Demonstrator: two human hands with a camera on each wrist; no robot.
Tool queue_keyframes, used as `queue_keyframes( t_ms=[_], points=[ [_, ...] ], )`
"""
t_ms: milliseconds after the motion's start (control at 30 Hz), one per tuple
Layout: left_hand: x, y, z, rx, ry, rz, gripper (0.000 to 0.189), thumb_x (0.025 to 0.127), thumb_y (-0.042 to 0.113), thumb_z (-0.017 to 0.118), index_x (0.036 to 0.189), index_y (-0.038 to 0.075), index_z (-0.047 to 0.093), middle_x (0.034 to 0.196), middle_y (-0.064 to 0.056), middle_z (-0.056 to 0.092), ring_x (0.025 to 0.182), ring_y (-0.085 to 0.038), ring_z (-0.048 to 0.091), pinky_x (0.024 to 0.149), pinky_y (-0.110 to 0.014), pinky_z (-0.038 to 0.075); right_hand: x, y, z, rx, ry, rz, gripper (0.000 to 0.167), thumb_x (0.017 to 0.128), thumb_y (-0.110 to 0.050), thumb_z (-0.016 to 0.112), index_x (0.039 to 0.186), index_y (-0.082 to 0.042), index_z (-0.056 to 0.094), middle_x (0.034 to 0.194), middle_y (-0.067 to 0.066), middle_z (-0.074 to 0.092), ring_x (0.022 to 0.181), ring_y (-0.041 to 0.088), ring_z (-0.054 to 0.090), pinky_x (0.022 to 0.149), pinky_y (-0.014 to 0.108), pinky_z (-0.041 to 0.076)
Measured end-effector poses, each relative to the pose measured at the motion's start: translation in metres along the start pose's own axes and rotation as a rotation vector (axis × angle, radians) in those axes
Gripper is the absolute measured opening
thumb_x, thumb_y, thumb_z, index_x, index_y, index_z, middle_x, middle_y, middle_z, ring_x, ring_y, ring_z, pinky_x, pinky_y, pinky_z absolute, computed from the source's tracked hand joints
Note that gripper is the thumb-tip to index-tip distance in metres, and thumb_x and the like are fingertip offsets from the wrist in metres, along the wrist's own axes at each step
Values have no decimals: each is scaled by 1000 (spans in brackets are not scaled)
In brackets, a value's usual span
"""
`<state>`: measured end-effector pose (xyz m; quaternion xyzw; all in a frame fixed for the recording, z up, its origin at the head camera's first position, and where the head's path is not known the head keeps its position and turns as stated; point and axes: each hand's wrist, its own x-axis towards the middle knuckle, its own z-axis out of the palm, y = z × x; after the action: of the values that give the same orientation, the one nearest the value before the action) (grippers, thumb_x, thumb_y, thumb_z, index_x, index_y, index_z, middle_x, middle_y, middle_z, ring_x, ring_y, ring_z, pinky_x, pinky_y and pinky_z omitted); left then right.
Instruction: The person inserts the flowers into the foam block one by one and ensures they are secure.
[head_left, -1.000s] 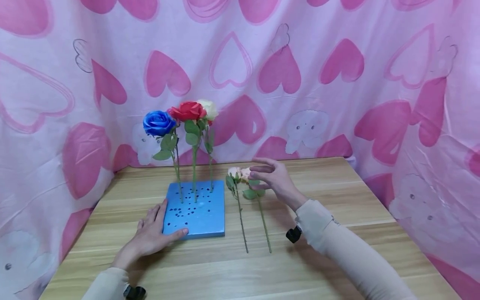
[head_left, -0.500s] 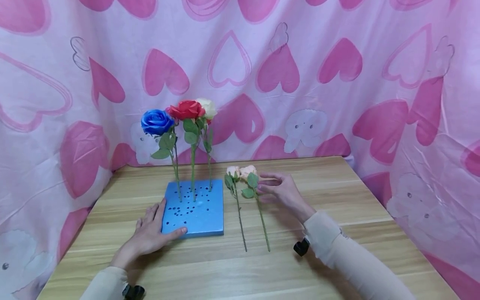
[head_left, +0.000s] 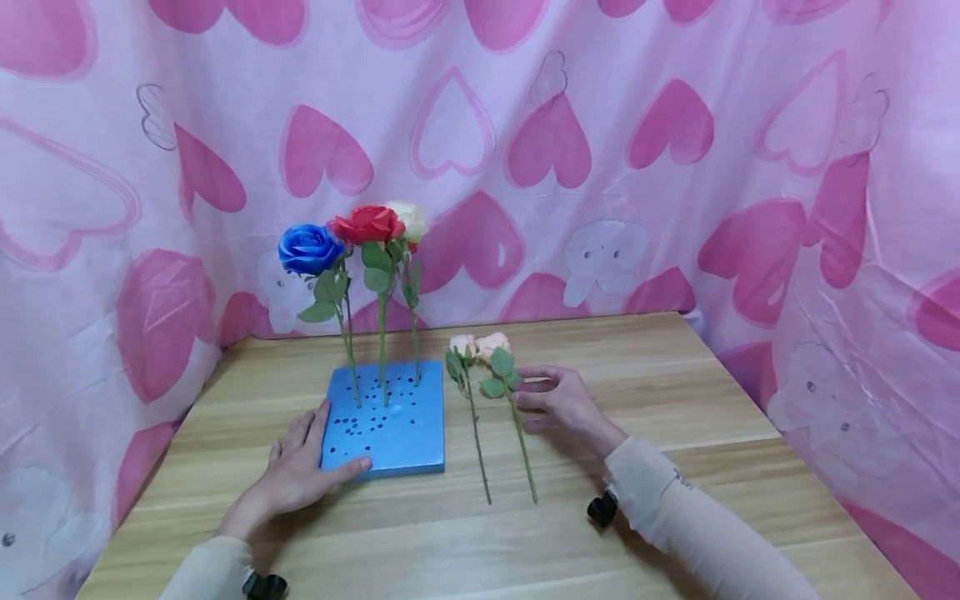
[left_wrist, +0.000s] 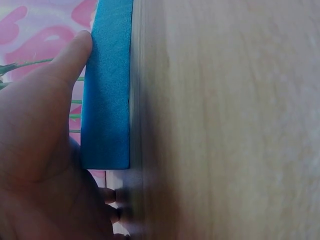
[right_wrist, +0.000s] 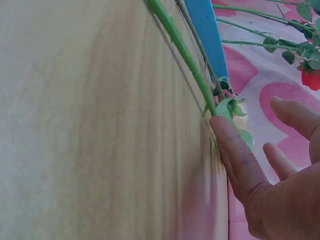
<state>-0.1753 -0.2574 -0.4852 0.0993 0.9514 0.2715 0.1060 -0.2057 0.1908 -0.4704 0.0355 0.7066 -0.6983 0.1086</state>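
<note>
My left hand (head_left: 296, 475) rests at the near left corner of a blue foam block (head_left: 405, 437) dotted with holes, its thumb on top and the other fingers along the left side. Blue (head_left: 309, 248), red (head_left: 367, 224) and white (head_left: 407, 222) artificial roses stand upright in the block. Two pale pink roses lie on the table to its right, the left one (head_left: 462, 345) on a thin brownish stem, the right one (head_left: 492, 344) on a green stem. Beside that green stem is my right hand (head_left: 566, 408), fingers apart and unclosed; in the right wrist view a fingertip (right_wrist: 220, 125) meets the stem.
A light wooden table (head_left: 697, 417) carries everything. Behind and at both sides hangs a pink curtain (head_left: 630, 125) with hearts. Each wrist wears a small black camera, such as the one under the right sleeve (head_left: 602, 508).
My right hand has come down from above the pink rose heads to the right side of the green stem. My left hand stays at the block's corner.
</note>
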Motion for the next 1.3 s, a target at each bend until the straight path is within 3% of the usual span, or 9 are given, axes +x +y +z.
queue_keyframes(
  t_ms=[400, 767, 1300],
  points=[
    [1, 2, -4, -4, 18, 19, 133, 96, 73, 73, 177, 0, -2, 178, -42, 4, 163, -67, -3, 122, -90, -2, 6, 3, -1, -38, -3, -1, 63, 99, 2, 81, 156, 3, 57, 144, 35, 67, 118, 38, 78, 86, 53, 69],
    [3, 3, -5, -3, 25, 27, 132, 96, 73, 74, 177, 0, -1, 177, -42, 4, 163, -67, -3, 122, -90, -2, 12, 6, 4, -101, 45, 55, 57, 93, 2, 87, 144, 8, 64, 131, 27, 72, 96, 29, 81, 80, 45, 70],
    [-1, 0, 2, -5, -5, -14, 134, 96, 75, 72, 177, 2, -4, 178, -41, 2, 163, -65, -5, 123, -88, -4, 10, 5, 29, -445, 134, 49, 48, 86, 3, 93, 128, 5, 70, 110, 17, 67, 72, 25, 74, 61, 40, 68]
  ],
)
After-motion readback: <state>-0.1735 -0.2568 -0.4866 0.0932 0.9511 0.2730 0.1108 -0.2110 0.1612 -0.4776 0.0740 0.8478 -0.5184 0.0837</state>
